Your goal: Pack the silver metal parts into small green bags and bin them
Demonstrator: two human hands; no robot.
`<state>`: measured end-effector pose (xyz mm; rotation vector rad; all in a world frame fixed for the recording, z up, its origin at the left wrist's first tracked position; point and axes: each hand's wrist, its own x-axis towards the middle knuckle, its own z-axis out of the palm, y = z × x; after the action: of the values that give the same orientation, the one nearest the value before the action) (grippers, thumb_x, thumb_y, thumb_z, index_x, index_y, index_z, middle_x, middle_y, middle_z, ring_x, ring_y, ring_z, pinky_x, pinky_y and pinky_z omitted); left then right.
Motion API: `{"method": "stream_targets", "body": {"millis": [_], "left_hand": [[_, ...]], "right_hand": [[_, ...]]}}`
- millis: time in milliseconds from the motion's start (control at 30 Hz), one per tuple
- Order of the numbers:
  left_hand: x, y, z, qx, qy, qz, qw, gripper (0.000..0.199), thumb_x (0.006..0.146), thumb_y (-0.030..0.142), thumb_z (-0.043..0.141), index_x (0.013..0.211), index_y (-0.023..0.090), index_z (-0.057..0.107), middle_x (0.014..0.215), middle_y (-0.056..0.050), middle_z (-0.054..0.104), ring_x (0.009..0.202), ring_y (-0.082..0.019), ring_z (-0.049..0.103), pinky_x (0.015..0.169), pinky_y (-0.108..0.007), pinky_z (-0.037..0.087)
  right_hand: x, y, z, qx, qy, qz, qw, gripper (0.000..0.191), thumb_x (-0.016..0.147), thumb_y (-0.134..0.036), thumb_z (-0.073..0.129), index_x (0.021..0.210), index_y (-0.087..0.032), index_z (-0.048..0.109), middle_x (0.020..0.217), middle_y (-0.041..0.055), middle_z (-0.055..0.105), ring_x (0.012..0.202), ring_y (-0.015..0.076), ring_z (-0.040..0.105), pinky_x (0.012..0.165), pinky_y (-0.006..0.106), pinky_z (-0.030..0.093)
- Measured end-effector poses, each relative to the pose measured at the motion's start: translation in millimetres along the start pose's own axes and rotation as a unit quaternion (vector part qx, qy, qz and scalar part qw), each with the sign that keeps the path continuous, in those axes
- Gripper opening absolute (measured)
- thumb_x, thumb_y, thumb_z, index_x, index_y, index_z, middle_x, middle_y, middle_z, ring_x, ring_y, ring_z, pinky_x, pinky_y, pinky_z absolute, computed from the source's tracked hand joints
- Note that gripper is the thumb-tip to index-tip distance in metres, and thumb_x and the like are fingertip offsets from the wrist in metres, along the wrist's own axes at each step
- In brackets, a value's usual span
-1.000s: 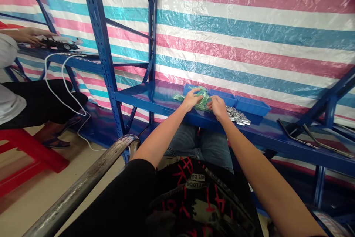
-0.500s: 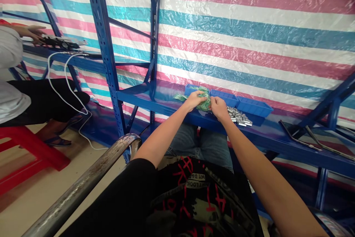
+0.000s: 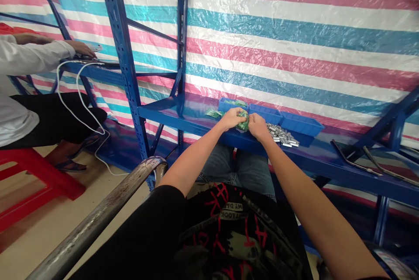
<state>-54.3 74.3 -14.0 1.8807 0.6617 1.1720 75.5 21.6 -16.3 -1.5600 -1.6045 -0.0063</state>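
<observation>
My left hand (image 3: 233,118) is closed on a crumpled green see-through plastic bag (image 3: 242,123) just above the shelf's front edge. My right hand (image 3: 257,126), fingers pinched together, grips the right side of the same bag; its fingertips are partly hidden. What the bag contains is too small to make out. Close to the right hand lies a pile of small silvery metal pieces (image 3: 284,135). Another piece of green plastic (image 3: 213,113) rests on the shelf left of my left hand.
Three blue bins (image 3: 303,124) stand in a row behind my hands on the blue shelf (image 3: 163,115), the left one holding green plastic. Metal bars (image 3: 356,164) lie at right. A rusty tube (image 3: 108,210) runs at left. Beyond the upright, a co-worker's hand (image 3: 81,48) is over a shelf with white cables (image 3: 77,81).
The green bag between my hands looks more bunched up and less spread out. My hands stay in nearly the same place. The co-worker's arm has reached right, over the neighbouring shelf.
</observation>
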Motion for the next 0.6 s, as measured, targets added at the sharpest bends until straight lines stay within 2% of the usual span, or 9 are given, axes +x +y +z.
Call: {"method": "stream_targets", "body": {"millis": [300, 600], "left_hand": [[4.1, -7.3, -1.6, 0.020, 0.010, 0.019, 1.000, 0.018, 0.069, 0.017, 0.062, 0.087, 0.013, 0.062, 0.083, -0.002, 0.062, 0.076, -0.012, 0.057, 0.076, -0.023, 0.045], [3.9, -6.9, -1.4, 0.030, -0.004, 0.020, 0.999, 0.019, 0.069, 0.018, 0.060, 0.087, 0.013, 0.061, 0.084, -0.002, 0.063, 0.078, -0.013, 0.058, 0.073, -0.023, 0.045]], "right_hand": [[0.4, -1.9, -0.9, -0.003, 0.009, 0.005, 1.000, 0.030, 0.089, -0.037, 0.032, 0.069, -0.020, 0.046, 0.075, 0.0084, 0.060, 0.072, 0.0195, 0.049, 0.067, 0.029, 0.032], [-1.7, -5.0, -1.4, -0.031, 0.002, 0.009, 0.999, 0.025, 0.091, -0.032, 0.030, 0.069, -0.021, 0.036, 0.077, 0.0085, 0.056, 0.073, 0.0204, 0.047, 0.067, 0.029, 0.028]]}}
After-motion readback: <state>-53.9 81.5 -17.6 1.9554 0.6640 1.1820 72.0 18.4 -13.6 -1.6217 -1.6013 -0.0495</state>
